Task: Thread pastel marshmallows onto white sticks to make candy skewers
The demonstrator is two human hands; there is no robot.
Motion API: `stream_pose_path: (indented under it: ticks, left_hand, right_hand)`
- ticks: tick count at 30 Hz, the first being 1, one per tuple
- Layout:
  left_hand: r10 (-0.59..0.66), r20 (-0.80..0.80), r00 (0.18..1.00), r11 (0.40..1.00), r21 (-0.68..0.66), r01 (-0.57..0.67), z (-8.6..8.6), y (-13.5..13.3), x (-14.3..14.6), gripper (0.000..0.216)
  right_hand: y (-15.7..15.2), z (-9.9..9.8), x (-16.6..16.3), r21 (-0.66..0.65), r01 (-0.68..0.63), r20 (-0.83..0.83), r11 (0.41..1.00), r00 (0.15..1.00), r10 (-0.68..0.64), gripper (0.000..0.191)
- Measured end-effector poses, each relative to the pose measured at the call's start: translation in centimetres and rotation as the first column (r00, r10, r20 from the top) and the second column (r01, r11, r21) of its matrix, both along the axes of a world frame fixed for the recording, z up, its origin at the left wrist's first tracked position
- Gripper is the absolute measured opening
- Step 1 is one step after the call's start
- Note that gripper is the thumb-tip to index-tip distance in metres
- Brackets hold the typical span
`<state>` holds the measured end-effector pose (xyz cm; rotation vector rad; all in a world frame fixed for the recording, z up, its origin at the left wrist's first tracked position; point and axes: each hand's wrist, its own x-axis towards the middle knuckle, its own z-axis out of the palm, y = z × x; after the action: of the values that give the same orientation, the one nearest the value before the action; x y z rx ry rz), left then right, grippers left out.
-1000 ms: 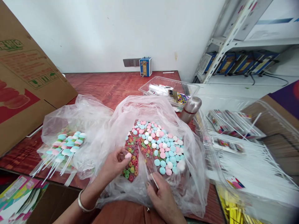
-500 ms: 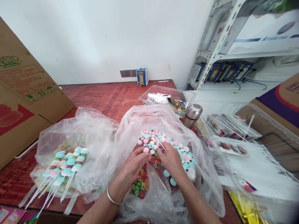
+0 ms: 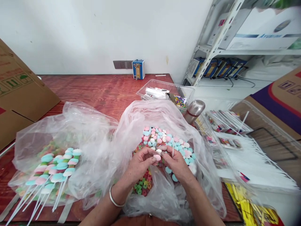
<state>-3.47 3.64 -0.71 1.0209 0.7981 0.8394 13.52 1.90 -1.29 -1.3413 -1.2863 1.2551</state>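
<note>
My left hand (image 3: 140, 162) is closed in a pinch on a pink marshmallow candy (image 3: 157, 157) over an open clear plastic bag (image 3: 207, 185). My right hand (image 3: 176, 164) is closed on a thin white stick (image 3: 173, 151), close against the left fingers. The bag holds loose pink, blue and white marshmallow candies (image 3: 164, 139) and small coloured ring candies (image 3: 141, 185). To the left, another clear bag (image 3: 37, 141) holds finished candy skewers (image 3: 56, 168) on white sticks.
A red wooden table (image 3: 98, 89) carries a clear tray (image 3: 164, 86), a steel flask (image 3: 194, 111) and, at right, a clear bin of white sticks (image 3: 249, 160). A cardboard box (image 3: 21, 94) stands left. A metal shelf (image 3: 211, 53) rises at back right.
Both hands came together over the candy bag, from near its front edge. The right hand has turned its stick upright. The view has shifted down and left.
</note>
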Motion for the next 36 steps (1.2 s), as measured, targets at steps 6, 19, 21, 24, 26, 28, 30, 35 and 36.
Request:
stream_pose_path:
  ticks: [6,19,21,24,26,28,30,35,36]
  left_hand:
    - [0.063,-0.045,0.997,0.997,0.049,-0.061,0.2,-0.6,0.5,0.025]
    - [0.085,-0.071,0.994,0.991,0.107,-0.077,-0.4,-1.0,0.9,0.026]
    - [0.090,-0.083,0.992,0.995,0.049,-0.086,-0.5,-1.0,1.0,0.027]
    - [0.153,-0.065,0.986,0.988,-0.012,-0.154,-0.6,-0.8,0.9,0.030]
    - [0.218,-0.037,0.975,0.974,-0.051,-0.220,-0.6,-0.5,0.9,0.033]
    - [0.279,-0.031,0.960,0.959,-0.051,-0.281,-0.6,-0.2,0.9,0.036]
    - [0.311,-0.040,0.950,0.949,-0.038,-0.313,-0.4,0.0,0.9,0.037]
    - [0.307,-0.053,0.950,0.950,-0.044,-0.310,0.1,0.0,0.8,0.040]
    - [0.305,-0.060,0.951,0.951,-0.038,-0.307,0.1,0.0,0.8,0.040]
  right_hand:
    - [-1.6,0.7,-0.2,-0.106,0.010,-0.163,0.994,0.986,-0.027,0.030]
    - [-2.1,1.0,-1.0,0.011,0.065,-0.173,0.998,0.983,-0.062,0.027]
    - [-2.3,1.0,-0.9,0.022,0.092,-0.051,0.996,0.995,-0.090,0.028]
    - [-3.2,1.5,-0.7,0.021,0.112,0.174,0.993,0.978,-0.114,0.033]
    - [-4.0,1.9,-0.6,0.024,0.103,0.281,0.994,0.954,-0.106,0.038]
    - [-5.0,1.9,-0.5,0.051,0.091,0.354,0.995,0.930,-0.103,0.038]
    - [-5.9,1.7,-0.6,0.070,0.072,0.417,0.995,0.904,-0.095,0.036]
    - [-7.6,1.0,-1.0,0.050,0.053,0.549,0.997,0.833,-0.072,0.038]
    - [-7.7,1.1,-1.0,0.038,0.026,0.551,0.999,0.833,-0.043,0.037]
